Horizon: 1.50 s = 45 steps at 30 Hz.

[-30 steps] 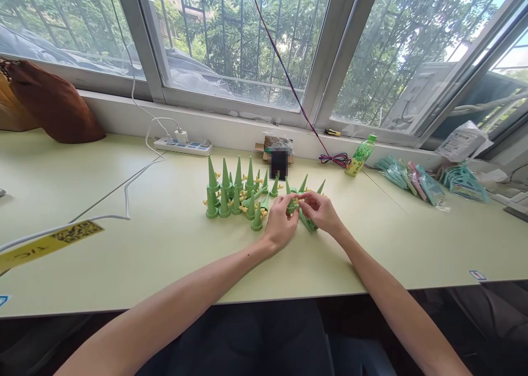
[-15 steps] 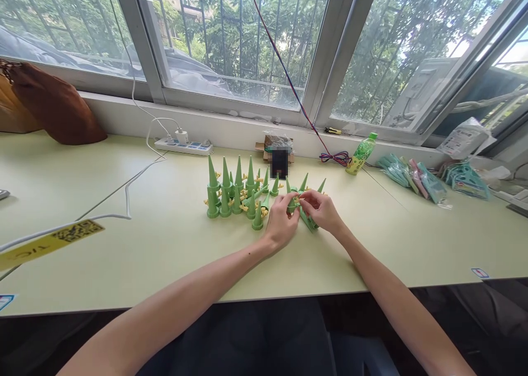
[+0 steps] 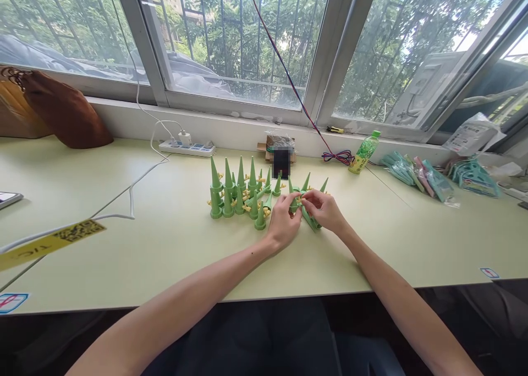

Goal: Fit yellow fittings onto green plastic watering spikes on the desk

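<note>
Both hands meet at the middle of the pale green table (image 3: 165, 255). My left hand (image 3: 284, 222) and my right hand (image 3: 325, 211) pinch the same small green cone-shaped spike (image 3: 294, 203) between their fingertips, with a yellow part on it. Several more green cone spikes (image 3: 237, 192) with yellow knobs stand upright in a cluster just left of my left hand. A few other green spikes (image 3: 311, 222) lie under and behind my right hand, partly hidden.
A white power strip (image 3: 187, 147) and its cable run along the back left. A brown bag (image 3: 61, 109) sits far left, a green bottle (image 3: 364, 151) and packets of coloured items (image 3: 416, 172) at the right. A yellow label strip (image 3: 49, 243) lies front left.
Both hands stay on the same spike with only small finger movement. The view has shifted slightly, so everything sits a little to the right.
</note>
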### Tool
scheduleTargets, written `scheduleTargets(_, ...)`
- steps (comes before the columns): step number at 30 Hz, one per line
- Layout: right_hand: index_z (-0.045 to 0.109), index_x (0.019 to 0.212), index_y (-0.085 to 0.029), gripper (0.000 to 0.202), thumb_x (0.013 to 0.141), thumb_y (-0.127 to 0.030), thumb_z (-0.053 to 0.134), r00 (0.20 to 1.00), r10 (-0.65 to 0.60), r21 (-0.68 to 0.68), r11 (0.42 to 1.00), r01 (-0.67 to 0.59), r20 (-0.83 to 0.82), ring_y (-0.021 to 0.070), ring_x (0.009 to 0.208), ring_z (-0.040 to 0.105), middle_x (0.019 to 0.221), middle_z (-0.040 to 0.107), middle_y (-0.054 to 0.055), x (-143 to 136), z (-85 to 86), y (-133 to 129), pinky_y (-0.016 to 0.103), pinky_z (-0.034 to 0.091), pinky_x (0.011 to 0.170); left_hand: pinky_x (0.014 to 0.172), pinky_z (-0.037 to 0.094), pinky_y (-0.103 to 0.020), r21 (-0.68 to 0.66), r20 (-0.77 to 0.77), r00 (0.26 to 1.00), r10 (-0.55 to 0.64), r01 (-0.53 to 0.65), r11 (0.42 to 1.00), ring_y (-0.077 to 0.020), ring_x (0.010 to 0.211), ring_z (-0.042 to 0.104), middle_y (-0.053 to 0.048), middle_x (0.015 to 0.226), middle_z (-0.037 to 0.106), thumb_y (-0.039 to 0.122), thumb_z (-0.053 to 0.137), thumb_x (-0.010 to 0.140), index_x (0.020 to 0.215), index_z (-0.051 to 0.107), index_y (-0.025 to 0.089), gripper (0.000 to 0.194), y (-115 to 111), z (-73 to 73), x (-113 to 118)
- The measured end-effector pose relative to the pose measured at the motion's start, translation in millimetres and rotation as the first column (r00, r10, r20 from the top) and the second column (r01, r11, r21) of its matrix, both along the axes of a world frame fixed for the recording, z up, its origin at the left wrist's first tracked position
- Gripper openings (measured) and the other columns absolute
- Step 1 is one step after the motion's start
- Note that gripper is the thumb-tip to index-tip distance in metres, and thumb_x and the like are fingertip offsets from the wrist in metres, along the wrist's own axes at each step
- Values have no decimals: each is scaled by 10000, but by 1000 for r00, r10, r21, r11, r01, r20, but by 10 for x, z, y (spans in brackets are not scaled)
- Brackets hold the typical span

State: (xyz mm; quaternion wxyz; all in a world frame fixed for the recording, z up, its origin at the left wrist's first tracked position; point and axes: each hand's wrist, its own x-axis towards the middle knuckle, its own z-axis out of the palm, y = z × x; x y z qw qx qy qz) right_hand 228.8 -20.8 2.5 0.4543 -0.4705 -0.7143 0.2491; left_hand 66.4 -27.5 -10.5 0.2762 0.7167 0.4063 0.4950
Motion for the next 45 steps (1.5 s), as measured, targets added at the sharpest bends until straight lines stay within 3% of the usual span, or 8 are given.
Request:
scheduleTargets(8, 614, 784, -189, 366, 895, -537, 591, 998, -41, -2, 999, 42, 46, 136, 496, 472, 554, 544, -5, 0, 4, 9, 275, 396, 485, 702, 532, -265, 11, -17, 1000, -1, 1, 1000, -127, 778, 593, -65, 1061, 606, 125, 577, 881, 1219, 631, 213, 354, 11, -19, -14)
scheduleTargets(17, 636, 922, -183, 308, 898, -488, 598, 999, -1, 35, 999, 0, 34, 141, 544, 491, 638, 580, 5, -24, -33, 13, 284, 438, 528, 723, 542, -273, 5, -20, 1000, 4, -4, 1000, -138, 816, 612, -69, 1064, 610, 125, 572, 889, 1239, 624, 210, 363, 16, -12, -36)
scheduleTargets(32, 616, 731, -191, 373, 896, -522, 573, 998, -23, 42, 999, 21, 67, 117, 495, 404, 558, 523, -10, -36, 17, -2, 257, 345, 458, 707, 530, -274, 24, -42, 999, -19, 20, 999, -134, 782, 589, -69, 1076, 608, 128, 557, 895, 1235, 622, 215, 357, 19, -18, -60)
scheduleTargets(39, 655, 922, -187, 277, 887, -458, 609, 999, -4, 62, 998, 1, 51, 159, 609, 554, 713, 652, 36, -48, -2, -12, 291, 471, 570, 742, 530, -282, 46, -42, 999, 1, 1, 999, -155, 860, 603, -71, 1070, 613, 118, 567, 890, 1220, 623, 207, 346, 14, -7, -52)
scheduleTargets(45, 637, 874, -191, 250, 891, -437, 597, 999, 2, 57, 998, -5, 47, 169, 645, 593, 747, 686, 47, -28, -15, 5, 298, 492, 600, 711, 537, -269, 27, -39, 999, -5, 6, 1000, -144, 822, 605, -70, 1067, 611, 126, 573, 892, 1218, 624, 210, 341, 22, -14, -39)
